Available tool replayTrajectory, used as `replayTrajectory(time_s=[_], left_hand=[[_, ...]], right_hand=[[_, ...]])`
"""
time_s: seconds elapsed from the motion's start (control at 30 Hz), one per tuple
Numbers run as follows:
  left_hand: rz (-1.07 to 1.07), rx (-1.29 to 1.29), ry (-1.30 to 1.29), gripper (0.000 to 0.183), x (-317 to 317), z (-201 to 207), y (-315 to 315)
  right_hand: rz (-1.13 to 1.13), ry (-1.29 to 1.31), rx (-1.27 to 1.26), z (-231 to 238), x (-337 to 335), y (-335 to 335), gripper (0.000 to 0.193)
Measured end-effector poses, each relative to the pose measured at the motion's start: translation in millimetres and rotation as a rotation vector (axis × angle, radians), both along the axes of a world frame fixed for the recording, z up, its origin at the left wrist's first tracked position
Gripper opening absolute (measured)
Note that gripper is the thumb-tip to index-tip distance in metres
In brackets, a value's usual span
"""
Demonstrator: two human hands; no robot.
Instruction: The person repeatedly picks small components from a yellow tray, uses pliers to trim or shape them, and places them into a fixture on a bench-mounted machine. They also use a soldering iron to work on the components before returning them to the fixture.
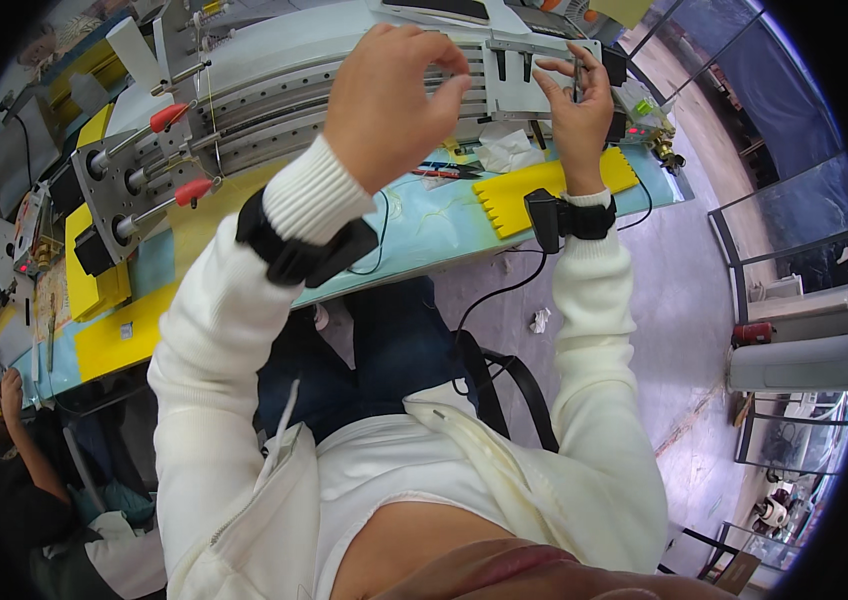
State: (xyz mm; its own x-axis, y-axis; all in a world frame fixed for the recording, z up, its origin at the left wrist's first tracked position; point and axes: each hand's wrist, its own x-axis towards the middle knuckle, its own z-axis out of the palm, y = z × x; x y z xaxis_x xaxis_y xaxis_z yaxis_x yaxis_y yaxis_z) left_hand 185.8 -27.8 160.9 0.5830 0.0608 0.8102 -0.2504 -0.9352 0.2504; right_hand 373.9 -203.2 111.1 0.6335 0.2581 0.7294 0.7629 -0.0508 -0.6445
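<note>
My left hand is raised over the long metal rails of a bench machine. Its fingers are curled and the thumb and forefinger come close together; what they pinch, if anything, is too small to make out. At the right end of the rails, my right hand holds a slim dark metal tool upright between its fingers. It is beside a pale plate with black clips on its far side. Crumpled white tissue lies between the hands, near dark-handled pliers.
Red-tipped rods stick out of the machine's left end plate. A yellow ridged mat and cables lie along the blue table edge. Another person's arm is at the lower left. A phone-like device lies behind the rails.
</note>
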Motion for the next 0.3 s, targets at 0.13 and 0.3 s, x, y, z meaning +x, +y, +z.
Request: replayTrajectory(time_s=[0.13,0.3], left_hand=[[0.136,0.020,0.061,0.021,63,1,10],[0.187,-0.159,0.399,0.031,101,0,17]], right_hand=[[-0.075,-0.041,-0.099,5,11,15,0.055],[-0.201,-0.286,-0.268,7,22,19,0.063]])
